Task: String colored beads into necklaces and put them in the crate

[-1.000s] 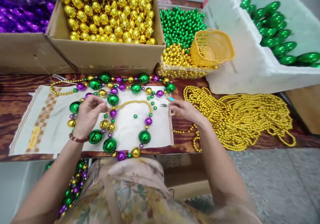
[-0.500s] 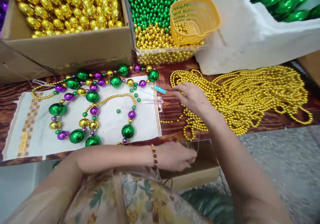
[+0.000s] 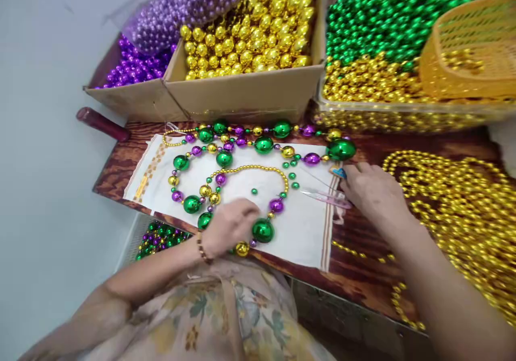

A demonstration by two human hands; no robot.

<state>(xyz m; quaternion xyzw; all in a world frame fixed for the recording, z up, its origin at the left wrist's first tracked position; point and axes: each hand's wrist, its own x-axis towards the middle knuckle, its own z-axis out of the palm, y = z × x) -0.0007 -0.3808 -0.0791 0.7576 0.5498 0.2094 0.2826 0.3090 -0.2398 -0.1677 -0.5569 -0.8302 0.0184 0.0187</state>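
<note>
My left hand [image 3: 233, 224], a beaded bracelet at its wrist, hovers over the near edge of the white cloth [image 3: 298, 237]. Its fingers are curled together and slightly blurred; whatever they hold is hidden. Under and around it lies a bead garland [image 3: 264, 231] of green, purple and gold balls. At the cloth's right edge, my right hand [image 3: 371, 189] has bent fingers closed at the end of a small blue-and-orange tag [image 3: 339, 173]. Just below rest pink-handled thread snips [image 3: 328, 199]. Several loose small green beads [image 3: 292, 176] are scattered to their left.
Gold bead strings [image 3: 455, 216] spread over the right of the wooden table [image 3: 363, 275]. Behind stand a cardboard box [image 3: 242, 95] of gold and purple balls and a clear bin [image 3: 403, 108] with a yellow basket [image 3: 443, 76]. A dark red rod [image 3: 102, 123] juts past the left edge.
The view has swung left. My left hand has moved from over the open box below the table to the garland. My right hand has left the gold strings for the blue-and-orange tag.
</note>
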